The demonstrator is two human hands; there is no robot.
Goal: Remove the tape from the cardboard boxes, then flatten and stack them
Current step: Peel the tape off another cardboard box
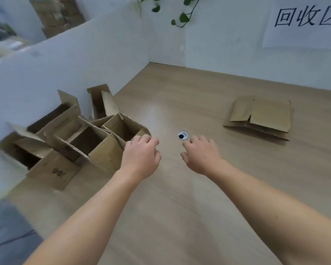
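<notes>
Several open cardboard boxes [88, 142] crowd the left of the wooden table [180, 197], flaps up, against a white partition. A stack of flattened boxes [262, 117] lies at the right. My left hand [141, 157] hovers beside the nearest open box [122, 129], fingers loosely curled, holding nothing. My right hand [201, 153] is held over the table's middle, fingers loosely curled and empty.
A round cable hole [183, 135] sits in the table just beyond my right hand. White partitions [74, 64] wall the left and back sides. A paper sign [304, 22] hangs at the back right, plant leaves [181, 16] above. More boxes [55, 14] stand beyond the partition.
</notes>
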